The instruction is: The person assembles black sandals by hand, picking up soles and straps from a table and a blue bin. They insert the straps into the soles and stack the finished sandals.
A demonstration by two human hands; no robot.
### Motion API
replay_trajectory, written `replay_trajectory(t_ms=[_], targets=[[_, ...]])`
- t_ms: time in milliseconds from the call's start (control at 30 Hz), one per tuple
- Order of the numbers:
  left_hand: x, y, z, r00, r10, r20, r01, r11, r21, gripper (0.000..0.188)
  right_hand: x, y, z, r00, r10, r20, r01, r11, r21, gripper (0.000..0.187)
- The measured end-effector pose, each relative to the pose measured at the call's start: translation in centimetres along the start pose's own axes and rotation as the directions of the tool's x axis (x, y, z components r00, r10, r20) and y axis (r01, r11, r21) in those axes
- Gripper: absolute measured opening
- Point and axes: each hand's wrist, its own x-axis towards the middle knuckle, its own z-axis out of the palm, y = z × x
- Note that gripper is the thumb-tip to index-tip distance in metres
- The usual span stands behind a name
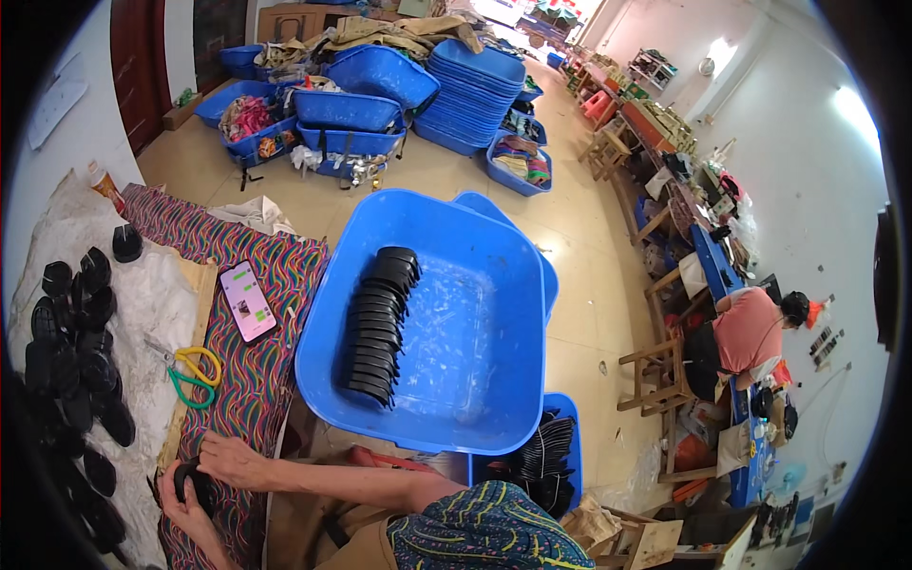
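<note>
Over the front edge of a wavy-striped cloth, my left hand (pixel 189 516) is wrapped round a small black curved shoe part (pixel 186 478). My right hand (pixel 231 463) is closed at the part's upper edge, and what its fingertips pinch is hidden. Scissors (pixel 201 373) with yellow and green handles lie just beyond the hands. Farther up the cloth rests a phone (pixel 248 301) with its screen lit. Many black shoe soles (pixel 81 356) are spread on a white sheet at the left. A row of similar black parts (pixel 377 328) stands inside a large blue bin (pixel 475 361).
Another blue bin of black parts (pixel 543 456) sits below the large one. Stacked blue tubs (pixel 465 95) and filled tubs (pixel 350 112) occupy the far floor. On the right, a person (pixel 746 332) sits on a wooden stool (pixel 657 378) at a long, cluttered bench.
</note>
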Motion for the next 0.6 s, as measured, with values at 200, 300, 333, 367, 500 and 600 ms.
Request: replay_trajectory(t_ms=[200, 300, 333, 367, 500, 600], targets=[[-2.1, -5.9, -2.7, 0.953, -0.210, -0.218, 0.117, 0.920, -0.373, 0.027, -3.5, -1.5, -3.7, 0.970, 0.196, 0.147, -0.215, 0.969, 0.121, 0.016], [-2.5, 1.7, -2.5, 0.980, 0.024, -0.199, -0.068, 0.974, -0.218, 0.021, -3.2, -1.8, -5.3, 0.695, 0.550, 0.463, -0.710, 0.422, 0.564, 0.038], [-2.4, 2.9, -2.5, 0.977, 0.102, -0.187, -0.140, 0.968, -0.206, 0.028, -2.7, -2.0, -6.2, 0.505, 0.556, 0.660, -0.811, 0.045, 0.583, 0.045], [-2.2, 4.8, -2.2, 0.951, 0.233, -0.206, -0.266, 0.952, -0.154, 0.027, -1.9, -2.2, -7.1, 0.420, 0.556, 0.717, -0.840, -0.061, 0.540, 0.054], [-1.9, 12.3, -1.7, 0.894, 0.439, -0.091, -0.441, 0.898, 0.004, 0.021, 2.0, -2.5, -9.0, 0.266, 0.463, 0.845, -0.816, -0.358, 0.453, 0.060], [-1.0, 12.4, -2.3, 0.819, 0.570, 0.070, -0.567, 0.821, -0.057, 0.019, 4.8, -4.3, -10.9, 0.230, 0.574, 0.786, -0.693, -0.470, 0.546, 0.046]])
